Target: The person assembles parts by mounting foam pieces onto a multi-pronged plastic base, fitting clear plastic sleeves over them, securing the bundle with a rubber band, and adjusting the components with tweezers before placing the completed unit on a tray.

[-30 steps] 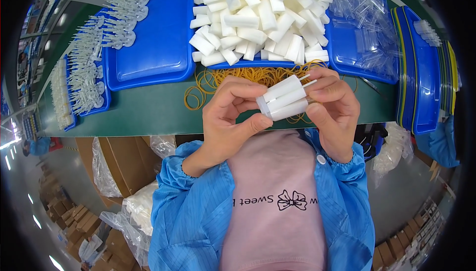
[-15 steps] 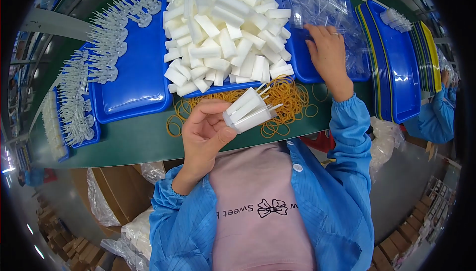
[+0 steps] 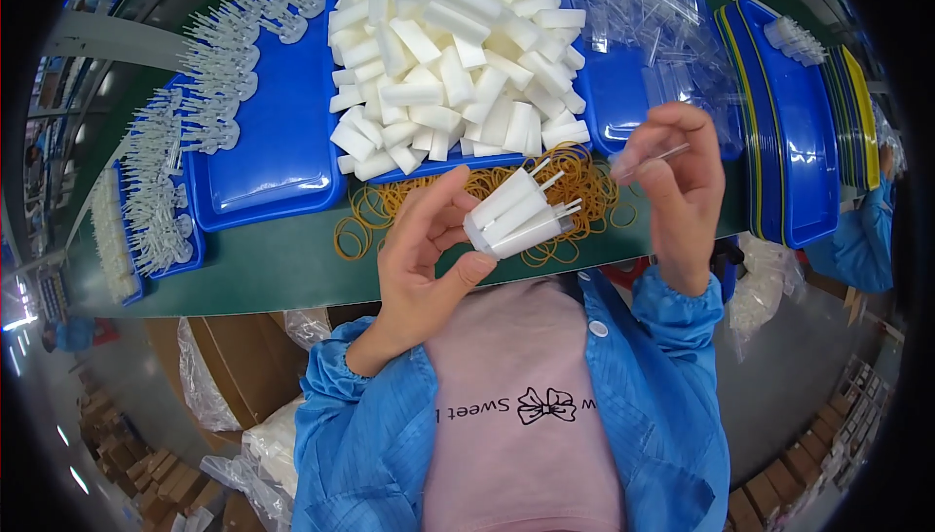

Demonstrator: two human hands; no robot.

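Green table [image 3: 282, 277] below, the curled left hand [image 3: 424, 252] clasps a white bundle [image 3: 511, 218]; the raised right hand [image 3: 687, 196] pinches clear plastic [image 3: 624, 169].

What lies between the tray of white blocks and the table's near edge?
A loose heap of rubber bands on the green table, as the head view shows; the left hand and its white piece cover part of that stretch.

Blue smock [image 3: 672, 435], gathered cuffs [image 3: 682, 302]; pink shirt [image 3: 526, 478], black bow print [image 3: 546, 406].
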